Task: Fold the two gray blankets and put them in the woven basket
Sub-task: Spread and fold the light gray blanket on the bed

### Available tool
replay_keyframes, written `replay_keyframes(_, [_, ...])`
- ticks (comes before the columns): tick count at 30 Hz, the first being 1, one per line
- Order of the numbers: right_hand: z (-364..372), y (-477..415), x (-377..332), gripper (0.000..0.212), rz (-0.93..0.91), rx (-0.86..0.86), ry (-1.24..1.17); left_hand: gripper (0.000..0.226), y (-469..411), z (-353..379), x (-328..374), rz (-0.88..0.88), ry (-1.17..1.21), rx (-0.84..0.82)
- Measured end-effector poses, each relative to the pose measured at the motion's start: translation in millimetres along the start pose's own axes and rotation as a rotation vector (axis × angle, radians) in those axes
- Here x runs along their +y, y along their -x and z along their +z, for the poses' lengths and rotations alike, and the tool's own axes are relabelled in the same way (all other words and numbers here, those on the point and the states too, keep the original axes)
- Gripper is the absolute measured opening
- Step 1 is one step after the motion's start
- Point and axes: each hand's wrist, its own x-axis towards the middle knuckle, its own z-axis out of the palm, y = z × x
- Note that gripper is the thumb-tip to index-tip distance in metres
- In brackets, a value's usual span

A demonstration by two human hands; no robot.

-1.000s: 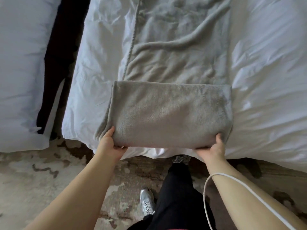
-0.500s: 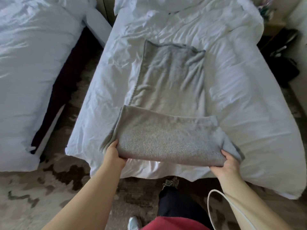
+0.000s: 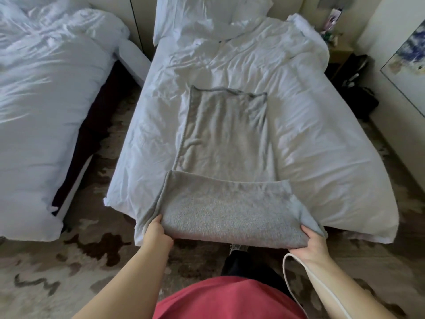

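Observation:
A gray blanket (image 3: 226, 139) lies as a long strip down the middle of the white bed (image 3: 310, 139). Its near end is folded over into a thick flap at the foot of the bed. My left hand (image 3: 156, 233) grips the flap's near left corner. My right hand (image 3: 316, 245) grips the near right corner. The flap is lifted slightly off the mattress edge. Only one gray blanket shows, and no woven basket is in view.
A second white bed (image 3: 41, 116) stands to the left across a dark gap. Pillows (image 3: 207, 14) sit at the head of the bed. A nightstand (image 3: 338, 49) and dark bags (image 3: 358, 97) are at the right. Patterned carpet (image 3: 46, 272) covers the floor.
The view has tilted up and back, so the whole bed now shows. Both hands keep hold of the folded end, which has risen a little off the foot of the bed.

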Motion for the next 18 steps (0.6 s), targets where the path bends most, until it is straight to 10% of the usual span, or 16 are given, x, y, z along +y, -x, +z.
replay_keyframes(3, [-28.5,14.3,16.2,0.013,0.088,0.005,0.053,0.059,-3.5,-30.9,-7.8,0.006,-0.017,0.025])
replay_keyframes(12, [-61.5,44.6,38.6,0.048,0.155,0.106,0.115,0.07,-12.0,-88.3,-23.5,-0.042,-0.062,0.043])
replay_keyframes(18, [-66.0,50.2,41.8,0.023,0.169,0.161,0.141,0.07,-14.2,-94.0,-24.3,-0.053,-0.1,0.052])
